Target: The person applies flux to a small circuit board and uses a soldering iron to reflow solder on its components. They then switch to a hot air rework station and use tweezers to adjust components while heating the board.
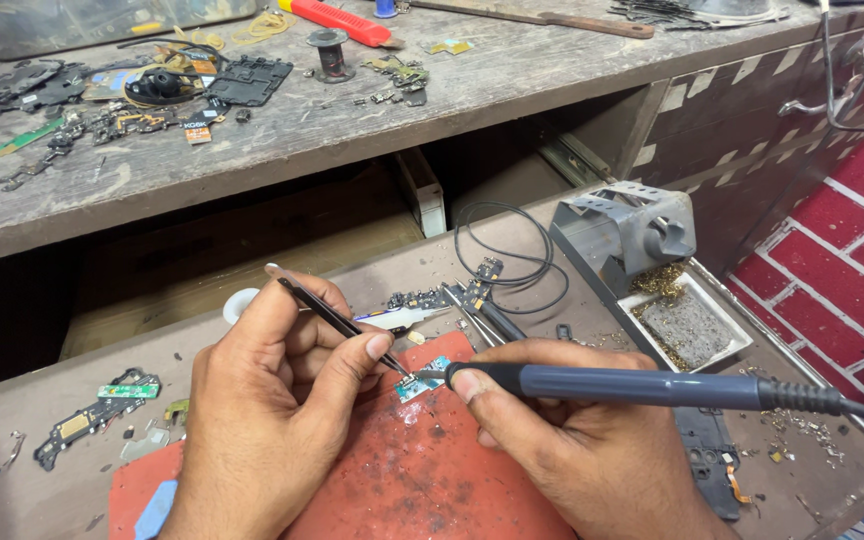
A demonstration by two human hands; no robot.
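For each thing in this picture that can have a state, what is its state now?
left hand: holds the tweezers, tips down on the small board
tweezers: pinched, tilted
right hand: grips the soldering iron
soldering iron: lies nearly level, tip at the small board
small board: flat on the red mat
red mat: flat, stained
iron stand: no iron in it
black wire: looped loosely

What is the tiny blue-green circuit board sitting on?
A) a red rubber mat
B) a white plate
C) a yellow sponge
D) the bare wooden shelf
A: the tiny blue-green circuit board lies on the red rubber mat, where the left hand brings thin black tweezers and the right hand a grey-handled soldering iron to it.
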